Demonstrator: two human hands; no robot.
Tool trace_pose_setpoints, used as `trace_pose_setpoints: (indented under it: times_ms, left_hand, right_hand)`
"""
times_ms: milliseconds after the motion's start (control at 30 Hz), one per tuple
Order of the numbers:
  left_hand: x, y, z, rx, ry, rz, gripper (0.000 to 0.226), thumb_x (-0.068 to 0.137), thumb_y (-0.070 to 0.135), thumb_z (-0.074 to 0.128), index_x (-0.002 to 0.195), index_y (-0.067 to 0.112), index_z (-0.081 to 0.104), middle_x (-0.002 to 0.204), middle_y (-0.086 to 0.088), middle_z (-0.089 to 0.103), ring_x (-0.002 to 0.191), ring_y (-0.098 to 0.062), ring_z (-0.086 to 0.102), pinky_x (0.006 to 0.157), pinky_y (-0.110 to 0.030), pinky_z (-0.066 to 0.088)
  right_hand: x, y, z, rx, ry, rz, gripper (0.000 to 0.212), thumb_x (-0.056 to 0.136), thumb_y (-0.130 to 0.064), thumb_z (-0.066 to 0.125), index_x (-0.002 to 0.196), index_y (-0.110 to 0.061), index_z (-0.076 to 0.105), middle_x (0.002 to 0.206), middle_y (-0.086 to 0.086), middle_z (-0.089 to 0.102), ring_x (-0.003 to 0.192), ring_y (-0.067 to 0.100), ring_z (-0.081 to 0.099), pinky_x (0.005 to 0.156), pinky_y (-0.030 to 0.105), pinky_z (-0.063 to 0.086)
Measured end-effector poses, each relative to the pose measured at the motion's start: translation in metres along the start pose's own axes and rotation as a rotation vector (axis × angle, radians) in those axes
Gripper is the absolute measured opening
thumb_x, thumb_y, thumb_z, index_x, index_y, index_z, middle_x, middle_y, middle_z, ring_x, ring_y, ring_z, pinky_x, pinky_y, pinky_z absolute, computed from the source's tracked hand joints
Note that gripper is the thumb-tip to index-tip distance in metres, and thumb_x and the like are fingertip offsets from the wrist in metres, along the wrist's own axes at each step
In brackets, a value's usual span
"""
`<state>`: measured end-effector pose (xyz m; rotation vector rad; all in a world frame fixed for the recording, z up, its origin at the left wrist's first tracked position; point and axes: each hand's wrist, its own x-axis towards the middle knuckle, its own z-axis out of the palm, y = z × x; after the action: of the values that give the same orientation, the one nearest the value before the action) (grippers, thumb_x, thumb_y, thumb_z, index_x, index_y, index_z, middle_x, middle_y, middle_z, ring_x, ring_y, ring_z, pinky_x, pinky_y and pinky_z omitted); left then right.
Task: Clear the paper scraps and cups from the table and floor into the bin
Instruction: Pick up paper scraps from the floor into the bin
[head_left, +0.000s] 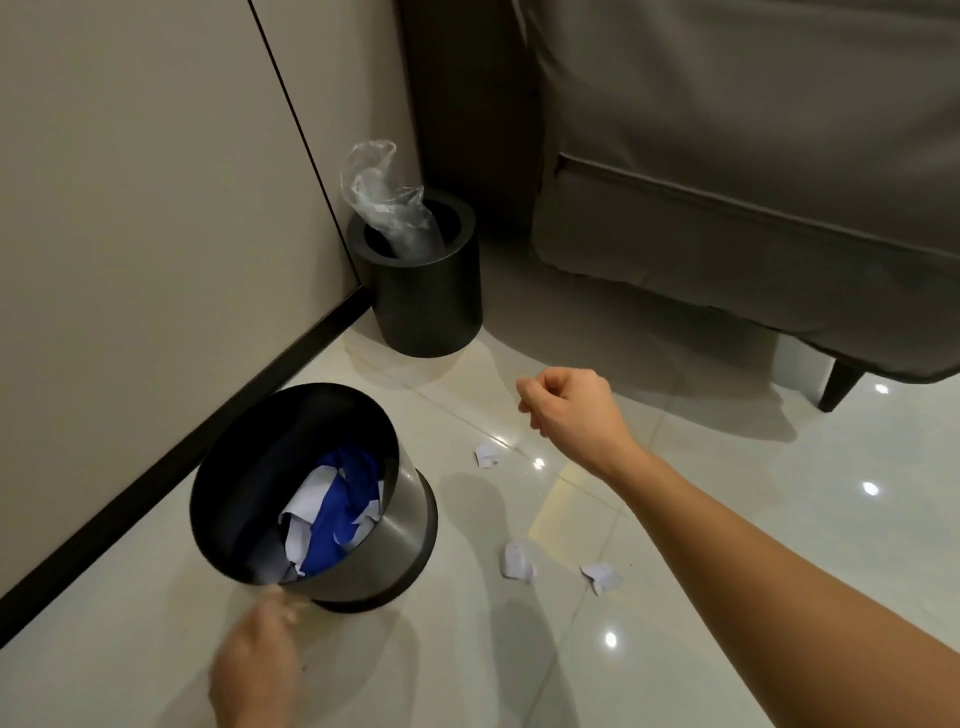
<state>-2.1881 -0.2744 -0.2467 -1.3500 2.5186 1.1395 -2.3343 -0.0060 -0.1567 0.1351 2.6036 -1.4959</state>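
Left hand (254, 665) apparently gripping tilted bin (395, 545) (blurred), 3 scraps (517, 560) on floor (753, 447)

Tilted bin (387, 545) gripped by left hand (257, 660), curled right hand (569, 408) above paper scraps (517, 560)

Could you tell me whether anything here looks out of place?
Yes: the steel bin is tipped toward the camera, the left hand holding its rim, and three paper scraps lie on the floor beside it.
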Motion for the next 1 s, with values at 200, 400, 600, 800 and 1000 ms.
trace_pose_setpoints:
  times_ms: [200, 400, 600, 800, 1000]
  left_hand:
    - [-0.007, 0.013, 0.127, 0.458, -0.596, 0.631, 0.020, 0.088, 0.039, 0.053, 0.098, 0.029, 0.067, 0.099, 0.006, 0.066, 0.086, -0.009, 0.060, 0.079, -0.027, 0.043]
    - [0.012, 0.033, 0.233, 0.754, -0.694, 0.807, 0.069, 0.088, 0.055, 0.047, 0.146, 0.029, 0.022, 0.144, -0.003, 0.031, 0.129, -0.022, 0.037, 0.102, -0.030, 0.034]
    - [0.023, 0.025, 0.265, 0.782, -0.630, 1.056, 0.040, 0.092, 0.027, 0.050, 0.132, 0.022, 0.046, 0.122, -0.003, 0.043, 0.113, -0.018, 0.046, 0.090, -0.023, 0.039]
    - [0.044, 0.065, 0.275, 0.366, -0.432, 0.814, 0.032, 0.090, 0.011, 0.052, 0.122, 0.016, 0.056, 0.112, -0.003, 0.062, 0.104, -0.021, 0.057, 0.085, -0.023, 0.041]
    - [0.074, 0.100, 0.279, 0.206, -0.354, 0.686, 0.008, 0.088, 0.011, 0.059, 0.083, 0.007, 0.063, 0.115, -0.013, 0.061, 0.112, -0.031, 0.055, 0.083, -0.028, 0.043]
  right_hand:
    - [0.011, 0.077, 0.017, -0.048, 0.033, 0.062, 0.036, 0.093, -0.031, 0.049, 0.075, -0.005, 0.066, 0.067, -0.006, 0.064, 0.063, 0.015, 0.061, 0.070, 0.035, 0.054]
    - [0.013, 0.142, 0.028, -0.124, 0.063, 0.118, 0.035, 0.093, -0.032, 0.049, 0.072, -0.010, 0.067, 0.060, -0.008, 0.063, 0.057, 0.010, 0.057, 0.062, 0.027, 0.048]
    - [0.016, 0.170, 0.039, -0.078, 0.047, 0.168, 0.034, 0.092, -0.033, 0.049, 0.073, -0.010, 0.067, 0.068, -0.005, 0.067, 0.061, 0.014, 0.062, 0.065, 0.030, 0.054]
    - [0.026, 0.170, 0.044, -0.022, 0.067, 0.168, 0.032, 0.091, -0.030, 0.050, 0.069, -0.013, 0.065, 0.068, -0.006, 0.067, 0.060, 0.011, 0.060, 0.066, 0.030, 0.053]
    - [0.018, 0.189, 0.042, -0.116, 0.030, 0.263, 0.030, 0.091, -0.034, 0.049, 0.082, -0.010, 0.066, 0.076, -0.002, 0.068, 0.071, 0.017, 0.063, 0.069, 0.029, 0.052]
